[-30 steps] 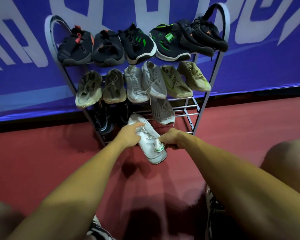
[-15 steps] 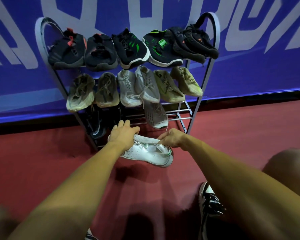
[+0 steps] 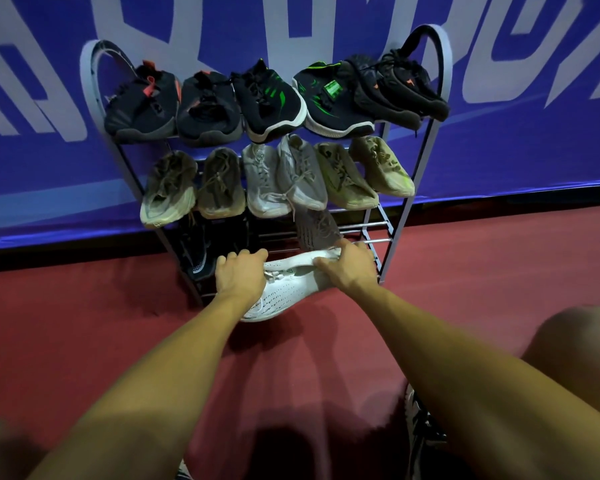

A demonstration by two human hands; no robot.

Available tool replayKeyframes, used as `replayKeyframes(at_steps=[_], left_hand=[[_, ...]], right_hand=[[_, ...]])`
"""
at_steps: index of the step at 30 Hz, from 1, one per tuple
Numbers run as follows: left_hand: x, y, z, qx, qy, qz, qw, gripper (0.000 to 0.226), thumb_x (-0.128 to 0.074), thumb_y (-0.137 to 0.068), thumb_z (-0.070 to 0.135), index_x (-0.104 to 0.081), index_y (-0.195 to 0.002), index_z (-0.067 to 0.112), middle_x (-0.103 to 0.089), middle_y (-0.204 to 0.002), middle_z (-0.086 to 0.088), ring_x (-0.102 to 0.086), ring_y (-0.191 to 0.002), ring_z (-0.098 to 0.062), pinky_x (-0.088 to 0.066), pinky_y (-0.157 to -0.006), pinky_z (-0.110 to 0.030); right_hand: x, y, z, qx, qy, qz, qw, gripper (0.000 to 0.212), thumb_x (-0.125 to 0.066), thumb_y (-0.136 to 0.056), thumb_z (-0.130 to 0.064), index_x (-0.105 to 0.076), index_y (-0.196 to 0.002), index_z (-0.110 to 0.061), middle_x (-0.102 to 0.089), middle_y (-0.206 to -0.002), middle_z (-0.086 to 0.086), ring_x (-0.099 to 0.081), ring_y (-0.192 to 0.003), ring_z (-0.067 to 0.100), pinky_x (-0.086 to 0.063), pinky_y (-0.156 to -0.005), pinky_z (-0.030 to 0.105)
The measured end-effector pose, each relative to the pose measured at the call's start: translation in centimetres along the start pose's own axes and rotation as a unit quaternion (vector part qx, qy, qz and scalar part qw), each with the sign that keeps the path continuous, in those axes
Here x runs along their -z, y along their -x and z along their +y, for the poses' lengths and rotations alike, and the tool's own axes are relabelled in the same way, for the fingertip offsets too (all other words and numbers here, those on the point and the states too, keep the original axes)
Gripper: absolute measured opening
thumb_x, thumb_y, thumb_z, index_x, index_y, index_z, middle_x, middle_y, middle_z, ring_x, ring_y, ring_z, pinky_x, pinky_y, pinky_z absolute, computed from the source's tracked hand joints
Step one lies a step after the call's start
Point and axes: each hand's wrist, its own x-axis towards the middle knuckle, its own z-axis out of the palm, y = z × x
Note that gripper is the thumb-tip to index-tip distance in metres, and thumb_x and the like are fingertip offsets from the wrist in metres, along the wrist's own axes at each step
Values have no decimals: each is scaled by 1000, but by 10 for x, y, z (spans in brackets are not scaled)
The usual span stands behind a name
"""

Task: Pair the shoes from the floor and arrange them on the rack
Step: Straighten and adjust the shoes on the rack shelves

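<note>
Gripping a white perforated shoe (image 3: pixel 284 294) from both sides: left hand (image 3: pixel 240 273) curled over the laced part, right hand (image 3: pixel 349 268) clamped on the opposite end, thumb over the top edge. Held crosswise, off the floor, just in front of the rack's lowest shelf, lower at its left end.

Behind everything, a blue banner (image 3: pixel 516 150) with large pale lettering. Below it, red floor (image 3: pixel 84 323). Against the banner, a metal rack (image 3: pixel 411 199) with arched side frames and three shelves.

On the top shelf, six black shoes (image 3: pixel 274 98) in a row, some with green or orange marks, the two at the right overlapping. On the middle shelf, six pale shoes (image 3: pixel 278 181): two brownish, two light grey, two yellowish, toes toward the camera. On the lowest shelf, a black shoe (image 3: pixel 196 254) at the left in shadow and a grey shoe (image 3: pixel 317 230) nearer the middle, just behind the right hand.

At the bottom edge, beside the right forearm, part of a black-and-white shoe (image 3: pixel 418 427) on the floor.
</note>
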Motion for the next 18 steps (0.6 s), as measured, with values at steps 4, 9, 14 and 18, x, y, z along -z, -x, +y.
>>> replayKeyframes(at_steps=[4, 9, 14, 18], left_hand=[[2, -1, 1, 32, 61, -9, 998, 22, -45, -82, 7, -52, -95, 23, -68, -94, -9, -62, -96, -33, -37, -87, -40], [7, -7, 10, 106, 199, -43, 973, 8, -45, -80, 10, -46, -84, 18, -63, -93, -12, -61, -90, -37, -42, -76, -36], [2, -19, 11, 174, 295, -72, 937, 3, -49, -84, 18, -51, -86, 18, -59, -99, -10, -57, -91, -36, -42, -73, -35], [-5, -26, 11, 201, 309, -74, 927, 12, -49, -87, 19, -58, -95, 19, -54, -99, -6, -52, -88, -32, -40, -74, -35]], right_hand=[[-15, -9, 8, -40, -75, -38, 996, 91, -59, -53, -75, -57, -123, -16, -66, -117, 11, -62, -110, 33, -53, -93, 45], [-21, 6, -5, -53, -146, -215, 964, 50, -71, -78, -53, -66, -94, -6, -69, -88, 9, -62, -69, 23, -51, -54, 20], [-30, -2, -5, -74, -195, -257, 944, 40, -75, -84, -21, -63, -116, 0, -66, -83, 11, -47, -51, 13, -28, -41, 16], [-36, -10, -6, -102, -187, -264, 941, 36, -78, -81, -23, -69, -108, 0, -65, -80, 11, -43, -50, 13, -26, -44, 22]])
